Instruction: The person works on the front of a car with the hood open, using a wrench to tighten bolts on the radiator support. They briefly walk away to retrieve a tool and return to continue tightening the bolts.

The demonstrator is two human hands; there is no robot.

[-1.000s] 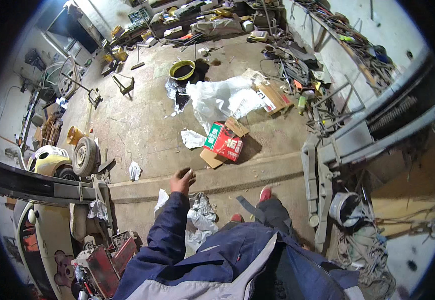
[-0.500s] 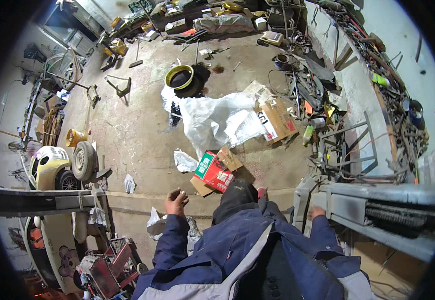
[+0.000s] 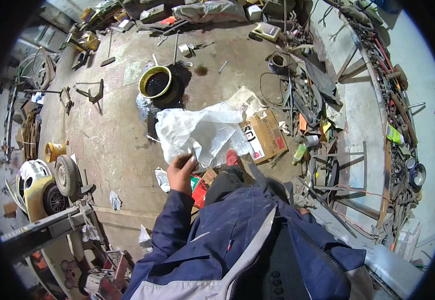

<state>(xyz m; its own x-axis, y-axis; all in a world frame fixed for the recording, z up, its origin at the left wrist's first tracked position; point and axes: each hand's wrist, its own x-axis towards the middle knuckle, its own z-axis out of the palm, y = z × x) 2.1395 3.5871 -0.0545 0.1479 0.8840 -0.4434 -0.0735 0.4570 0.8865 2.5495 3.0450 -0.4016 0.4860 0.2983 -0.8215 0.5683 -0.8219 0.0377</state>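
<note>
Small pale object [image 3: 191, 151], too small to identify, sits pinched in the fingertips of the left hand [image 3: 181, 172], whose grip is closed narrowly around it. That hand is raised in front of the person's blue jacket [image 3: 237, 240], above the concrete floor [image 3: 112, 130]. Just beyond it lies a crumpled white plastic sheet [image 3: 197, 130], with a flattened cardboard box [image 3: 265, 135] beside it and a red and green carton [image 3: 200, 185] below the hand. A yellow-rimmed basin of dark liquid [image 3: 156, 82] stands farther off. The right hand is out of sight.
</note>
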